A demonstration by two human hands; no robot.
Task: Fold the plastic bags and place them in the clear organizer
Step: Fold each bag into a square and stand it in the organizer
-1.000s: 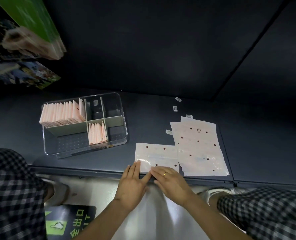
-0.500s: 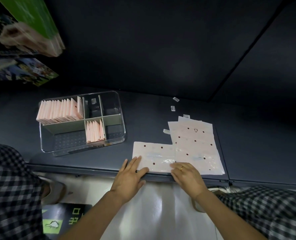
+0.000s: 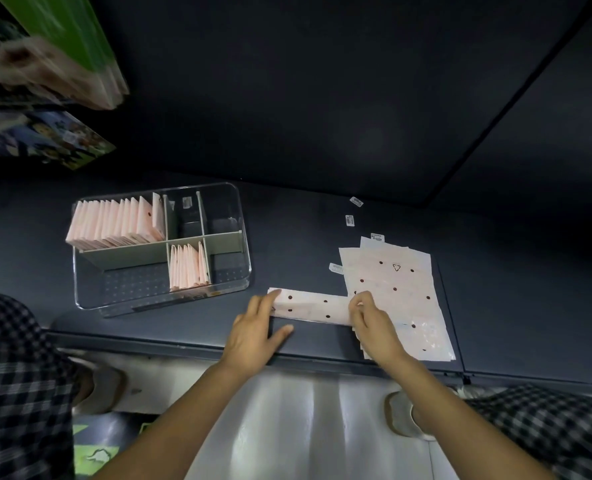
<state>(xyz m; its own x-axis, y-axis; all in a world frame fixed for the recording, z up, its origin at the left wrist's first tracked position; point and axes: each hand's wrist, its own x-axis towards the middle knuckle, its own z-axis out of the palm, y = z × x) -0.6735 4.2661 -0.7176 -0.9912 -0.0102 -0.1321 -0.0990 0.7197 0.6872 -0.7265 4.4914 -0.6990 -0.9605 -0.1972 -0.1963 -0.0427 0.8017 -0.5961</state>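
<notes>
open worktop [image 3: 305, 244] between clear organizer [image 3: 244, 237] and bag stack [image 3: 401, 292] | bare strip near front edge under folded bag [image 3: 313, 306] | blocked left by organizer walls | small labels [image 3: 350, 220] scattered behind stack

Dim overall; the dark shelf [image 3: 322, 220] swallows light. A pale glare streaks the floor [image 3: 305, 410] below. Top-left boxes [image 3: 62, 57] are blurred, and the edges bend with wide-angle distortion.

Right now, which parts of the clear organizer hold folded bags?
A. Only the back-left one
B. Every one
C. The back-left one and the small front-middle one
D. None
C: in the clear organizer, pink folded bags fill the back-left compartment and a smaller row stands in the front-middle one.
</notes>
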